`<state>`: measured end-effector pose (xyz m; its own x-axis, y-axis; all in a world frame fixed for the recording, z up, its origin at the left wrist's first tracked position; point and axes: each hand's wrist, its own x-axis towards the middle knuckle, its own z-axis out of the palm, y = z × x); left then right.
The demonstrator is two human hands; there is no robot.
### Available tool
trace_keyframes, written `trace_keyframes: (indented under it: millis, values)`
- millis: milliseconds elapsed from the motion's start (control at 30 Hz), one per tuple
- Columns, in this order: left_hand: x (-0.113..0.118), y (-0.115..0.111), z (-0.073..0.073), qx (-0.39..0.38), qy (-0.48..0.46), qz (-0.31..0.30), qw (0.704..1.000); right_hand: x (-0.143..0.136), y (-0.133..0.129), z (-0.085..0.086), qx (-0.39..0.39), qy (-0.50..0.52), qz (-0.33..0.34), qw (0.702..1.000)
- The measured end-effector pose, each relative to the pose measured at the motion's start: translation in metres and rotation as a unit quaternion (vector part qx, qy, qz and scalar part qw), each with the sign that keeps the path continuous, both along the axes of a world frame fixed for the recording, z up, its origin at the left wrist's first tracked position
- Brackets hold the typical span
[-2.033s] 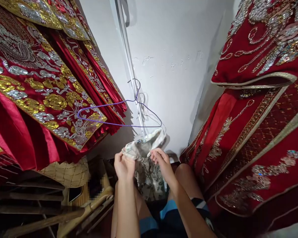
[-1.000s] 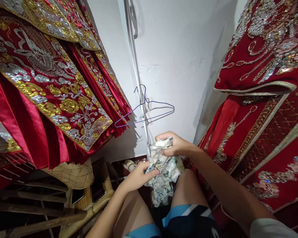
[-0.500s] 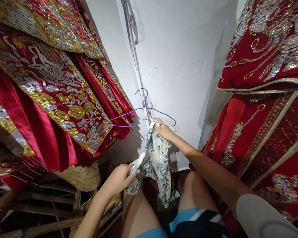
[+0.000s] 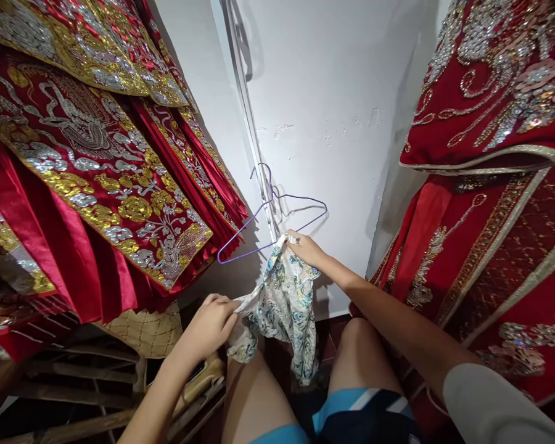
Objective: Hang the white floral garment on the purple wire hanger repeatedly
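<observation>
A floral garment (image 4: 284, 296), white with blue, green and yellow print, hangs stretched between my two hands. My right hand (image 4: 304, 246) pinches its top edge just below the hanger's bar. Lower and to the left, my left hand (image 4: 215, 325) grips another edge of the cloth, its fingertips partly hidden. A purple wire hanger (image 4: 300, 197) hangs by its hook on the white rail just above the garment. It is bare and tilted, its left corner lower than its right. The garment's lower part dangles between my knees.
Red costumes with gold and silver embroidery (image 4: 134, 203) hang on the left. Another red beaded costume (image 4: 485, 123) hangs on the right. A white rail (image 4: 240, 80) runs along the white wall (image 4: 333, 80). A bamboo chair (image 4: 83, 370) stands at lower left.
My left hand has pulled its edge of the garment left and slightly down, spreading the cloth wider. The hanger has swung, its left corner dropping. My right hand has lowered slightly.
</observation>
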<state>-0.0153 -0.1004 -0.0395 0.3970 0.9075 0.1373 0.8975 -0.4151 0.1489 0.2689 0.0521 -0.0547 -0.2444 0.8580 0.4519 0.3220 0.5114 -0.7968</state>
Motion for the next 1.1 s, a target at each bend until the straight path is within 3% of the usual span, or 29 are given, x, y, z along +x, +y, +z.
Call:
trace_keyframes:
  millis: [100, 200, 333, 433, 567, 667, 767, 900, 1000, 1100]
  values:
    - [-0.017, 0.008, 0.015, 0.061, 0.009, 0.036, 0.997, 0.011, -0.008, -0.001, 0.018, 0.015, -0.011, 1.000]
    - [-0.027, 0.016, 0.036, 0.105, -0.071, 0.078, 0.989, 0.022, -0.024, 0.001, 0.036, 0.040, -0.019, 0.998]
    - [-0.015, 0.033, 0.065, 0.130, -0.186, 0.122, 0.966, 0.021, -0.046, 0.011, 0.030, 0.090, 0.014, 0.995]
    - [-0.001, 0.053, 0.076, 0.124, -0.175, 0.164, 0.963, 0.014, -0.056, 0.015, 0.014, 0.088, 0.030, 0.996]
    - [0.004, 0.071, 0.071, 0.045, -0.061, 0.211, 0.974, 0.017, -0.058, 0.010, 0.029, 0.046, -0.028, 0.998]
    - [-0.003, 0.072, 0.060, -0.003, -0.014, 0.221, 0.975, 0.024, -0.056, 0.007, 0.030, 0.055, -0.036, 0.997]
    - [-0.002, 0.068, 0.056, 0.049, -0.093, 0.197, 0.975, 0.022, -0.058, 0.010, 0.012, 0.060, -0.008, 0.998]
    - [0.023, 0.074, 0.064, 0.142, -0.264, 0.083, 0.950, 0.003, -0.067, 0.015, 0.005, 0.082, 0.020, 0.996]
    - [0.045, 0.085, 0.069, 0.170, -0.310, 0.022, 0.935, -0.006, -0.072, 0.015, -0.010, 0.111, 0.039, 0.993]
    - [0.052, 0.090, 0.069, 0.234, -0.290, 0.033, 0.927, 0.005, -0.072, 0.019, 0.013, 0.113, 0.027, 0.993]
